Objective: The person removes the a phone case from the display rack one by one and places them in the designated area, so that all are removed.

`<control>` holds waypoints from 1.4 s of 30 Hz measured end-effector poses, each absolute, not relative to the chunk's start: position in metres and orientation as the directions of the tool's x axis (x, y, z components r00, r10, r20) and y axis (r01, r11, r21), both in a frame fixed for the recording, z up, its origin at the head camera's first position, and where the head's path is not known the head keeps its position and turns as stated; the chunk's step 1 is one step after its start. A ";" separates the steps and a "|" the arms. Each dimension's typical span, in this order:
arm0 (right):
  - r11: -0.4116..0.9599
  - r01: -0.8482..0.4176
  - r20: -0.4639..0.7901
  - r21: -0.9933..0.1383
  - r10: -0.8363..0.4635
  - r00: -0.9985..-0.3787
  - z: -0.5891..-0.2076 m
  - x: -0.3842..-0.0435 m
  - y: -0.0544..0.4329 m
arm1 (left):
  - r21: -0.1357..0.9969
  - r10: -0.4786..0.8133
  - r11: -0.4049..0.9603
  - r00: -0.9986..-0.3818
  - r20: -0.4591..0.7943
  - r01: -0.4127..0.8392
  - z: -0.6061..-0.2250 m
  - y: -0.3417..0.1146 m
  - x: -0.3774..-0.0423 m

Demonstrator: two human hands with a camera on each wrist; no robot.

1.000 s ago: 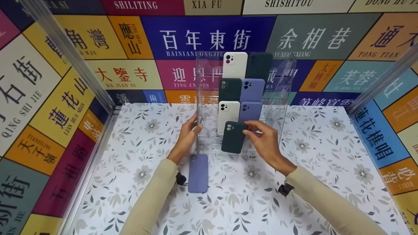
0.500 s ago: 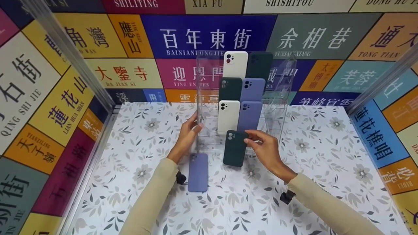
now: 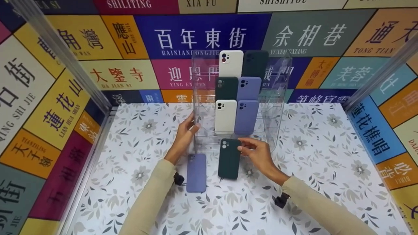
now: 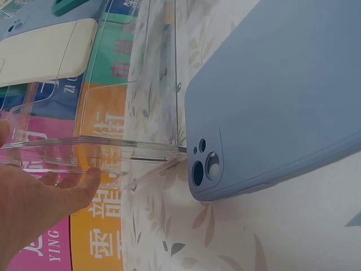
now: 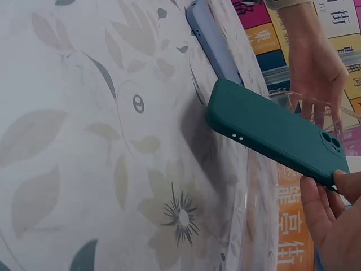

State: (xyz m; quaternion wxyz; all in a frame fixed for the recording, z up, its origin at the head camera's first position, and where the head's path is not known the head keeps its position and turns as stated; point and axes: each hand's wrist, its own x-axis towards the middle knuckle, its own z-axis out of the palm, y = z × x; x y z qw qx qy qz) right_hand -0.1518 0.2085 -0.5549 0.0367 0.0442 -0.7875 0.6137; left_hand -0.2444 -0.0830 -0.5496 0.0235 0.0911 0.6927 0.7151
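Note:
My right hand [image 3: 259, 155] pinches a dark green phone case [image 3: 228, 161] by its upper right corner, its back towards me. In the right wrist view, a shadow lies on the cloth beside the case [image 5: 265, 121], which is tilted. My left hand [image 3: 184, 135] holds the left side panel of a clear tiered display stand [image 3: 283, 94]. Thumb and fingers are on either side of the panel edge [image 4: 84, 140] in the left wrist view. The stand bears white [image 3: 225, 120], purple [image 3: 246, 119] and dark green [image 3: 226, 88] phone cases in two columns.
A purple phone case [image 3: 196, 174] lies on the floral tablecloth [image 3: 140, 195], close to my left wrist. Walls with coloured street-name panels [image 3: 202, 32] enclose the table at the back and both sides. Metal posts [image 3: 75, 62] stand at the back corners.
My right hand has brought the dark green case down and towards me, away from the stand's lowest row, uncovering the white and purple cases there. My left hand stays at the stand.

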 end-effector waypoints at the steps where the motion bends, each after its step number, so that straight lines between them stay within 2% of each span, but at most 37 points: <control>1: 0.238 -0.101 0.097 -0.966 -0.029 -0.995 -0.556 -0.152 0.206 | 0.995 0.162 -0.040 -0.982 0.101 0.096 -0.550 -0.084 -0.244; 10: 0.168 0.045 -0.052 -0.985 -0.034 -0.998 -0.564 -0.155 0.192 | 0.994 0.158 -0.048 -0.982 0.101 0.095 -0.549 -0.085 -0.244; 37: 0.155 0.164 -0.182 -0.974 -0.115 -0.977 -0.594 -0.156 0.176 | 0.993 0.148 -0.076 -0.984 0.102 0.092 -0.552 -0.081 -0.243; 42: 0.195 0.161 -0.186 -0.968 -0.120 -0.975 -0.599 -0.156 0.171 | 0.994 0.142 -0.072 -0.985 0.094 0.084 -0.551 -0.082 -0.242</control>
